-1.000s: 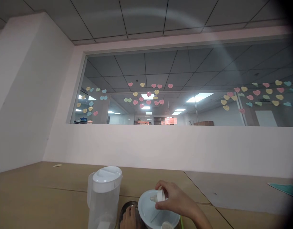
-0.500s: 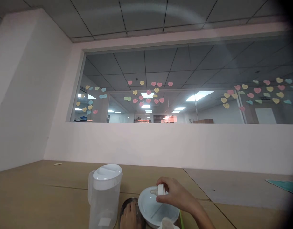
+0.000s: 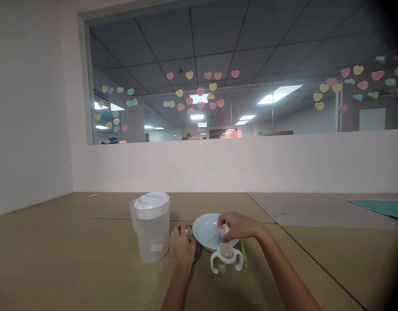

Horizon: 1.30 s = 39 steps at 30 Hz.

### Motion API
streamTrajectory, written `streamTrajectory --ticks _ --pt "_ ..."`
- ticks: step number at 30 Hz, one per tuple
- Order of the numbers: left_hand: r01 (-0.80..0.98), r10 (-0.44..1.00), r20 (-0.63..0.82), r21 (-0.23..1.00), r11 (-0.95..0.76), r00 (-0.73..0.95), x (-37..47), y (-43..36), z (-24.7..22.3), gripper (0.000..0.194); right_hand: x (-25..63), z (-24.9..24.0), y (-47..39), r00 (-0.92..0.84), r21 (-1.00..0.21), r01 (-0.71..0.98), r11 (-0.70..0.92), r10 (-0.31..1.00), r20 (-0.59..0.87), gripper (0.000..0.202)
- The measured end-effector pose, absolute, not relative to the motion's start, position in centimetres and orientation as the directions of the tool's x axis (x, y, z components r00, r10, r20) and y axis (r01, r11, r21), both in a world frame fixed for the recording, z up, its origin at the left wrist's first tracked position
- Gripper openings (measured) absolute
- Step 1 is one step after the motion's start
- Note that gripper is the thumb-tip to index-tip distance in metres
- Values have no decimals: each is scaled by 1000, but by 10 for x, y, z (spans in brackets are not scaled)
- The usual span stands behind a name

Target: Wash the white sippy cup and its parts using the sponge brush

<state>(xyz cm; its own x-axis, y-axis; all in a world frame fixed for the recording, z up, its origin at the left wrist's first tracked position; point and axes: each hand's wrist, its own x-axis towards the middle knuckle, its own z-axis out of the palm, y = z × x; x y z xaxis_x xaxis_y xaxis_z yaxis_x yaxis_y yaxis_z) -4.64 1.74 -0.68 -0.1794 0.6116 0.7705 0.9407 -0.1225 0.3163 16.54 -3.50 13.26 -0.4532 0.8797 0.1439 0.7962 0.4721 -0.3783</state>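
Observation:
My right hand (image 3: 239, 226) pinches a baby bottle's white collar with a clear nipple (image 3: 224, 230), tilted sideways above the white bowl (image 3: 205, 220). My left hand (image 3: 182, 247) is curled over the dark round dish (image 3: 197, 254) beside the bowl. A small clear, shiny piece (image 3: 188, 231) shows at its fingertips; its kind is unclear. Just in front of the bowl stands the baby bottle (image 3: 226, 255), uncapped, with two white handles. Inside the bowl lies a thin, straight item (image 3: 213, 237).
A translucent pitcher (image 3: 153, 229) with a white lid stands left of my left hand. A green handle (image 3: 244, 255) lies right of the bottle. A teal cloth (image 3: 380, 207) is at the far right of the table (image 3: 88, 259). Behind rises a wall with a window (image 3: 199, 112).
The view has tipped down, so the bottle and both forearms now show. My left hand has risen from inside the dark dish with a small clear piece at its fingers. The right keeps the collar and nipple.

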Motion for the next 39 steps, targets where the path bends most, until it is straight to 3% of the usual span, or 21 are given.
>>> streamTrajectory --ticks 8,18,30,35,39 --pt "934 604 772 336 -124 -198 -43 14 -1 27 168 133 -31 -480 -443 770 459 874 72 40" --pt "922 784 572 387 0 -240 -43 18 -7 35 162 131 -32 -501 -324 824 465 865 -34 44" --pt "940 859 470 339 37 -204 -42 19 -11 39 170 137 -35 -491 -324 833 449 869 -56 44" --pt "939 841 500 342 26 -205 -41 21 -18 42 174 139 -40 -455 -317 847 426 890 -18 41" --pt "930 729 641 367 -15 -241 -38 18 -11 36 171 128 -43 -455 -364 827 428 891 14 39"
